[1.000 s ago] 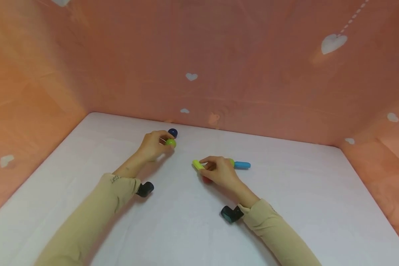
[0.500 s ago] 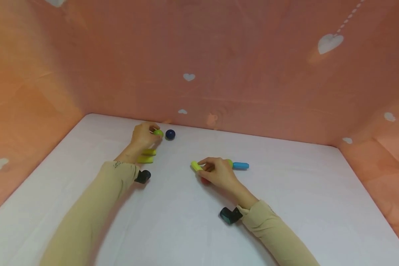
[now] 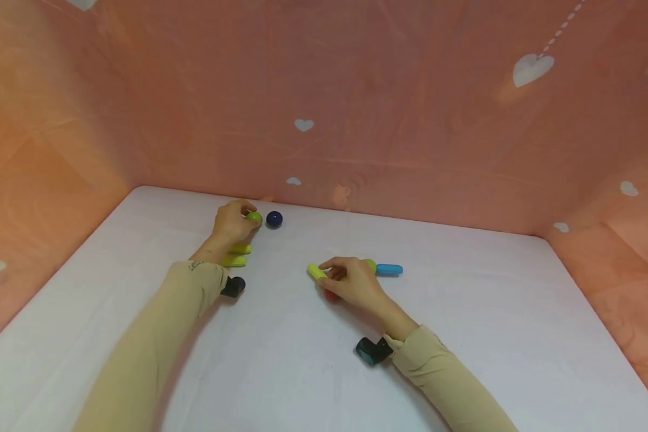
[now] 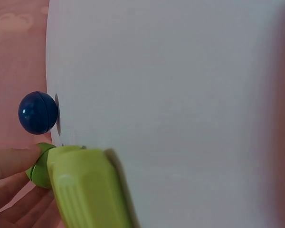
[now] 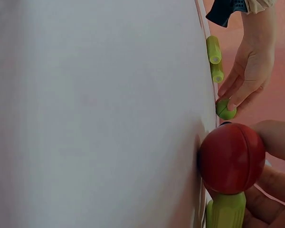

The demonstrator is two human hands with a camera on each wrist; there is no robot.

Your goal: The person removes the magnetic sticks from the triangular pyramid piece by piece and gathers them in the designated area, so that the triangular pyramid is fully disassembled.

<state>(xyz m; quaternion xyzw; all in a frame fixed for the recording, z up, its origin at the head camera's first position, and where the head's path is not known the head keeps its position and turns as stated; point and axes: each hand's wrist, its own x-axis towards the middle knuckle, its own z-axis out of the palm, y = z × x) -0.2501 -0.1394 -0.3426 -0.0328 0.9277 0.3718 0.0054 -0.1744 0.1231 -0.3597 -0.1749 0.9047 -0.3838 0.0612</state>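
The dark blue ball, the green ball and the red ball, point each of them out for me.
dark blue ball [image 3: 273,219], head view, middle of the ball.
green ball [image 3: 255,217], head view, its visible side beside the left hand's fingertips.
red ball [image 5: 232,158], right wrist view, middle of the ball.

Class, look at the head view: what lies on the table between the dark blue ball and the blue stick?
Nothing: between the dark blue ball and the blue stick the head view shows only bare white table.
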